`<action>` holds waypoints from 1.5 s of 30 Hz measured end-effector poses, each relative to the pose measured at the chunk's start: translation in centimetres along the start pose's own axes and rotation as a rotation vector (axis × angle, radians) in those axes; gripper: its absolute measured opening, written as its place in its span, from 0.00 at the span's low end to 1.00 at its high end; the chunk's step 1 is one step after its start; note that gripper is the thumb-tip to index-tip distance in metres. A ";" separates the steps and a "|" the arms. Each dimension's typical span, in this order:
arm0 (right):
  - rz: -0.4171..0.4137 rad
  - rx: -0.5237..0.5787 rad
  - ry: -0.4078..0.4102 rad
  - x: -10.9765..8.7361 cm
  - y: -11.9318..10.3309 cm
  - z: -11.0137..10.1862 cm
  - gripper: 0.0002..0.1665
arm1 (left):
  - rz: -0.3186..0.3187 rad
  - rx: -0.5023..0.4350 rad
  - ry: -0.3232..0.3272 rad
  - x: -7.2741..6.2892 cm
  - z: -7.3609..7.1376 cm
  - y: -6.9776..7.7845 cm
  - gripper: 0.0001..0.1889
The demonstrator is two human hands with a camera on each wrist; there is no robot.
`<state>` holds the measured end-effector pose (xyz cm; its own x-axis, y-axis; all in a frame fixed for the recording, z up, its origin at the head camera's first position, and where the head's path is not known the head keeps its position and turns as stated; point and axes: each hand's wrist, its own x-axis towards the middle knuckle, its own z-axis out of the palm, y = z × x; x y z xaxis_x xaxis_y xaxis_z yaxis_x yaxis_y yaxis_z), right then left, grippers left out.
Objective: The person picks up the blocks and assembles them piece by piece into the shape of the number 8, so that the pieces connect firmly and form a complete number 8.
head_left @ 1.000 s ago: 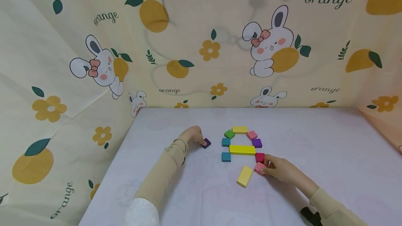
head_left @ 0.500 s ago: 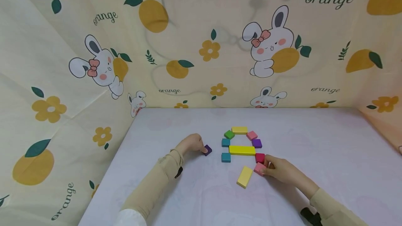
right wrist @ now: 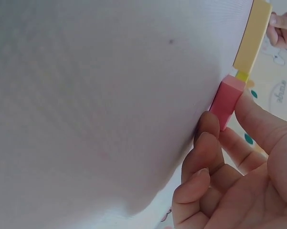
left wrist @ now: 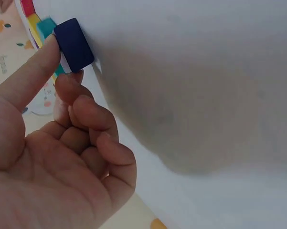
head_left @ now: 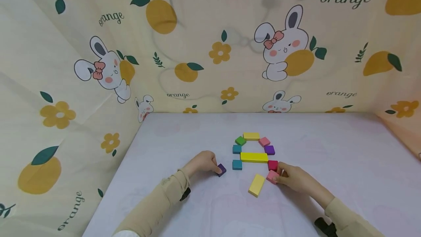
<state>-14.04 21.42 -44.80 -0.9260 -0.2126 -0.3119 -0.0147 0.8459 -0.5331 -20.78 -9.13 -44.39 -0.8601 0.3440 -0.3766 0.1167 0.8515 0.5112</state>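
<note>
My left hand (head_left: 202, 162) pinches a dark purple block (head_left: 222, 170) low over the table, left of the block outline; the left wrist view shows the block (left wrist: 74, 45) between thumb and fingers. On the other side, my right hand (head_left: 294, 179) holds a pink block (head_left: 272, 176) between thumb and fingertips, its corner close below a red block (head_left: 272, 165). A pale yellow block (head_left: 256, 185) lies slanted just left of the pink one. A bright yellow bar (head_left: 254, 157) lies across the outline, with a teal block (head_left: 236, 164) below its left end.
Above the bar, a teal block (head_left: 236, 149), a green block (head_left: 240, 140), a yellow block (head_left: 251, 136), a second pink block (head_left: 264, 141) and a purple block (head_left: 269, 150) form an arch. A printed cloth (head_left: 197, 54) hangs behind the white table (head_left: 184, 127).
My left hand has drawn the dark purple block toward the near side and slightly right, down to about the lower teal block's level. The right hand and the pink block have stayed in place.
</note>
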 end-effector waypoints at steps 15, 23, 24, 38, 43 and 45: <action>-0.010 -0.015 0.009 0.1 0.2 0.1 0.14 | 0.047 -0.063 0.055 -0.9 2.9 2.0 0.14; 0.010 -0.018 0.000 0.3 0.2 0.1 0.15 | 0.057 -0.077 0.072 -1.2 3.7 3.4 0.15; 0.012 -0.019 0.000 0.3 0.1 0.1 0.16 | 0.057 -0.074 0.073 -1.1 3.8 3.4 0.15; 0.036 -0.032 0.018 0.2 -0.1 0.1 0.14 | 0.080 -0.017 0.124 -0.3 4.5 4.3 0.15; 0.032 -0.037 0.020 0.1 -0.3 0.1 0.13 | 0.095 -0.034 0.145 -0.4 4.7 4.4 0.16; 0.032 -0.038 0.016 0.1 -0.3 0.1 0.13 | 0.097 -0.046 0.147 -0.5 4.7 4.4 0.16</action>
<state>-14.09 21.09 -44.75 -0.9323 -0.1772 -0.3153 0.0012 0.8702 -0.4926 -17.51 -3.64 -45.60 -0.9097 0.3591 -0.2086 0.1824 0.7968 0.5761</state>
